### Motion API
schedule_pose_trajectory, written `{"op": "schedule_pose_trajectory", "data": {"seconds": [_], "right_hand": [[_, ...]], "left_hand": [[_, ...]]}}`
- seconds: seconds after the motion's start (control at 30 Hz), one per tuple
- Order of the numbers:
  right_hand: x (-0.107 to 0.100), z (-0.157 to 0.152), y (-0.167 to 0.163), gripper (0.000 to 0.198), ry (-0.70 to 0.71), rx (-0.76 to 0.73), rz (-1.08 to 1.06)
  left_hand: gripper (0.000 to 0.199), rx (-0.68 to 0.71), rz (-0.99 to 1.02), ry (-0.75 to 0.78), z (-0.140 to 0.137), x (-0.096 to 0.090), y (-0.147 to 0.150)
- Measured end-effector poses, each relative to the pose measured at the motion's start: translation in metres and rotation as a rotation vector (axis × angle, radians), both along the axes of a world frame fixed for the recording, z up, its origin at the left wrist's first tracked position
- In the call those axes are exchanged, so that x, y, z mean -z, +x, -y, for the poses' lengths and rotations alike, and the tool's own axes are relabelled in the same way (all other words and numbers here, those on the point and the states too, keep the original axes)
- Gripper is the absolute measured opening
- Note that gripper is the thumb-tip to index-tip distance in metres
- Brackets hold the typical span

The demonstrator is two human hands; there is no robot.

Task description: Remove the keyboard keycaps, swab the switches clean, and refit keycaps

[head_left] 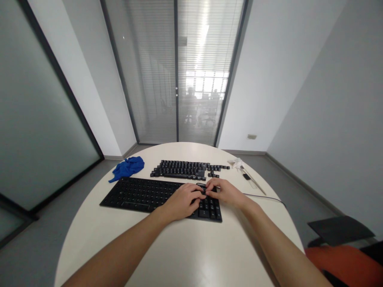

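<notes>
A black keyboard (136, 194) lies across the round table, most of its keycaps off and the switch field bare. Keycaps remain on the number pad (209, 208) at its right end. My left hand (184, 200) rests over the pad's left side, thumb and fingers closed together. From the right, my right hand (222, 191) meets it at the pad's upper part, its fingers pinched. What the fingertips hold is hidden or too small to name. A thin dark loop (201, 184) shows just behind the fingertips. Beyond the keyboard, loose black keycaps (182, 168) are laid out in keyboard order.
A crumpled blue cloth (128, 167) is on the table (179, 255) at the back left. A white crumpled piece (236, 162), a thin stick (254, 181) and a small black item (246, 176) lie back right. A cable (263, 196) crosses the right edge. An orange chair (344, 263) stands right.
</notes>
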State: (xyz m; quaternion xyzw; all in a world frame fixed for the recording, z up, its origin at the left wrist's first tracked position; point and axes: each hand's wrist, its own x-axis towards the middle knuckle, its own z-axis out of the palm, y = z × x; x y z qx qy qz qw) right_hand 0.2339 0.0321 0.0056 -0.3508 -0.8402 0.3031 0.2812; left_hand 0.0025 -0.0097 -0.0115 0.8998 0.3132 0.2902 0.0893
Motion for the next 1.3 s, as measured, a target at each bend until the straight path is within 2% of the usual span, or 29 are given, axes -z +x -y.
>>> {"op": "schedule_pose_trajectory", "data": {"seconds": [0.47, 0.67, 0.8, 0.93, 1.03, 1.17, 1.3], "right_hand": [[-0.008, 0.003, -0.005, 0.008, -0.045, 0.085, 0.107], [-0.009, 0.004, -0.007, 0.005, 0.064, 0.052, 0.205], [-0.007, 0.005, -0.006, 0.005, 0.099, 0.024, 0.166], [-0.004, 0.005, 0.0, 0.012, 0.072, 0.028, 0.112], [-0.001, -0.001, 0.006, 0.019, 0.108, 0.181, 0.101], [0.008, -0.018, 0.022, 0.027, 0.265, 0.498, 0.116], [0.024, -0.032, 0.039, 0.039, 0.282, 0.671, 0.231]], "left_hand": [[0.027, -0.001, -0.021, 0.006, 0.001, -0.002, 0.0], [0.02, 0.006, -0.049, 0.022, 0.002, -0.002, 0.0], [0.022, 0.015, -0.046, 0.022, 0.002, -0.002, 0.0], [0.023, 0.011, -0.042, 0.013, 0.003, -0.003, -0.001], [0.024, 0.016, -0.045, -0.004, 0.004, -0.005, 0.0], [0.027, 0.007, -0.041, -0.023, 0.007, -0.007, 0.001], [0.033, -0.082, -0.021, -0.008, 0.009, -0.006, 0.002]]}}
